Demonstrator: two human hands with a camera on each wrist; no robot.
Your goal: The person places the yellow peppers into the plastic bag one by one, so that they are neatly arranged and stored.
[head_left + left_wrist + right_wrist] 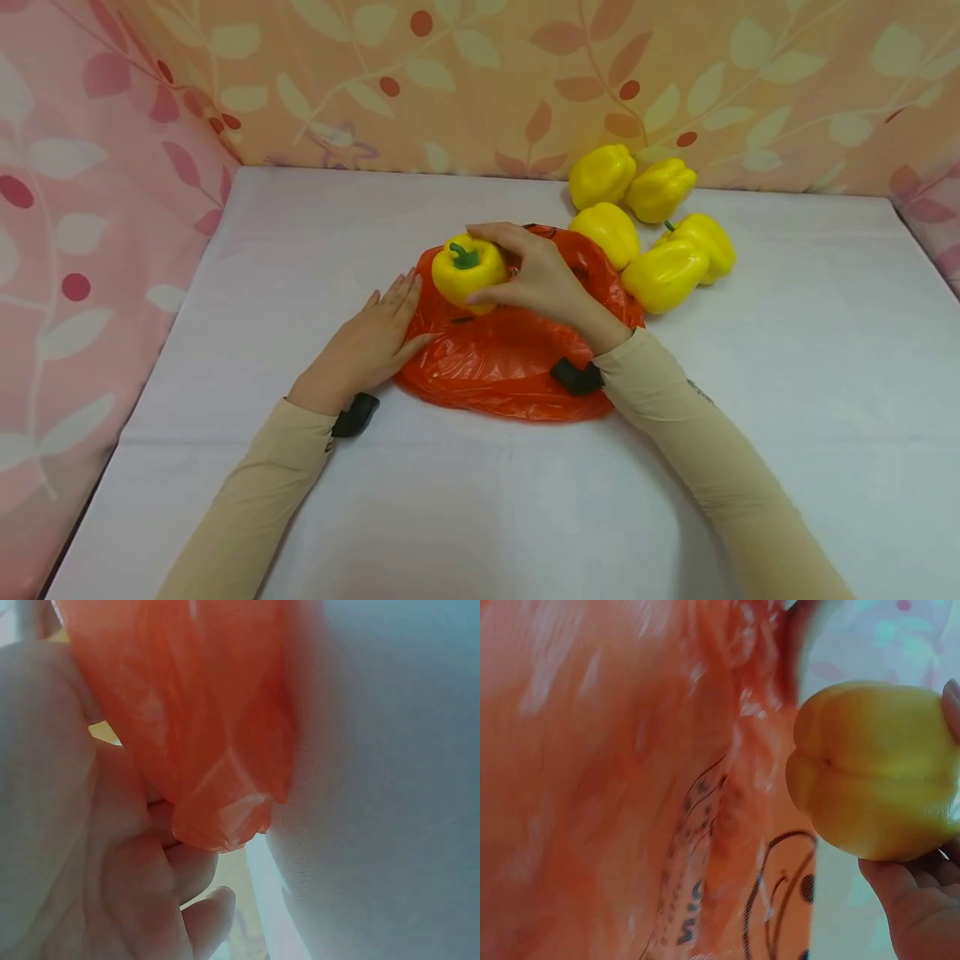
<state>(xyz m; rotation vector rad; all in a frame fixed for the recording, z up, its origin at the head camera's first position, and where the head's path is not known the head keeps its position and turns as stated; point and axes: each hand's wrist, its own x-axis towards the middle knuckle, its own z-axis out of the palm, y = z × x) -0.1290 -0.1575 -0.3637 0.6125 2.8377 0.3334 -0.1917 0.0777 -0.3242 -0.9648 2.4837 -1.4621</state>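
Observation:
In the head view my right hand (543, 279) grips a yellow bell pepper (467, 279) with a green stem, thumb on the near side and fingers over the far side. The pepper is over the left part of a red plastic bag (517, 358). The right wrist view shows the pepper's lobed bottom (877, 769) beside the bag's printed side (697, 847). My left hand (375, 337) rests along the bag's left edge with its fingers extended. In the left wrist view its fingers (142, 877) lie against the red plastic (202, 735).
Several more yellow peppers (665, 275) lie grouped behind and right of the bag, some touching it. The table (480, 517) has a white cover. Floral cloth (480, 83) stands along its back and sides. A black wrist device (356, 414) shows under the left cuff.

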